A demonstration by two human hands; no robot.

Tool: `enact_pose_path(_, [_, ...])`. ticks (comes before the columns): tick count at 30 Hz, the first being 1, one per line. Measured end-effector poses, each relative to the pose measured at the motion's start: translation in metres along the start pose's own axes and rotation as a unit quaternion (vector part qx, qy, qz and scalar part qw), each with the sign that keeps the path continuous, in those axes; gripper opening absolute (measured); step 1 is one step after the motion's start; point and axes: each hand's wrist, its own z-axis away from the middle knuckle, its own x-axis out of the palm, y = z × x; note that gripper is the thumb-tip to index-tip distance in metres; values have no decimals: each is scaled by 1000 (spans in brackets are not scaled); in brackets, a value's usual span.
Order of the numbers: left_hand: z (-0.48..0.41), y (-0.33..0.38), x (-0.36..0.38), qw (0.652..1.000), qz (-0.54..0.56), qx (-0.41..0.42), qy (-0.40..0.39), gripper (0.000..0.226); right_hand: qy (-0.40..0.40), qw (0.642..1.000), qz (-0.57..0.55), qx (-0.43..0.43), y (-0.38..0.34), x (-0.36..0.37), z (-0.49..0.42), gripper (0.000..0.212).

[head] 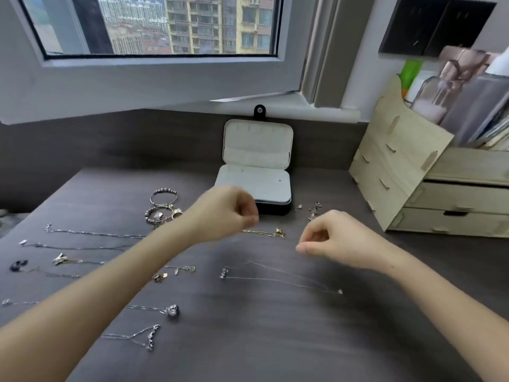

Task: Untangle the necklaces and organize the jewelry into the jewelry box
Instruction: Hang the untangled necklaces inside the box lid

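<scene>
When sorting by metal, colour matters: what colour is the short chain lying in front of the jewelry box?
The chain is gold; the head view shows it.

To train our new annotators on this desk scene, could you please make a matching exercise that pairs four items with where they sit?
Items:
1. jewelry box
2. gold chain
3. beaded bracelets
4. wooden drawer organizer

Places:
A. left of the box
B. far right of the desk
C. just in front of the box
D. back of the desk, lid open

Pairs: 1-D; 2-C; 3-A; 4-B
</scene>
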Motion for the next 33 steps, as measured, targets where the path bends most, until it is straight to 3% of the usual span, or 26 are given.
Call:
enact_pose_path(5, [28, -2, 34, 996, -65, 53, -40, 5, 1, 995, 76, 61, 10, 22, 28, 23])
enact_pose_path(10, [32, 2, 54, 994, -65, 66, -49, 12, 19, 994, 55, 94, 17, 25, 42, 18])
enact_pose_path(14, [28, 17, 62, 994, -53, 86, -42, 15, 31, 994, 72, 81, 15, 35, 40, 9])
enact_pose_path(20, [21, 31, 76, 989, -39, 117, -80, 17, 31, 991, 132, 25, 7, 40, 40, 13])
enact_pose_path(24, [20, 35, 73, 991, 16, 104, -79, 13, 61, 997, 52, -17, 9, 26, 43, 25])
enact_pose_path(26, [20, 37, 66, 992, 61, 88, -71, 9, 66, 997, -11, -31, 11, 17, 42, 18])
enact_pose_path(28, [20, 39, 55, 987, 133, 67, -61, 7, 66, 986, -143, -44, 9, 10, 41, 11])
enact_pose_path(33, [23, 44, 26, 946, 316, 33, -63, 17, 9, 874, -479, -86, 0, 5, 31, 9])
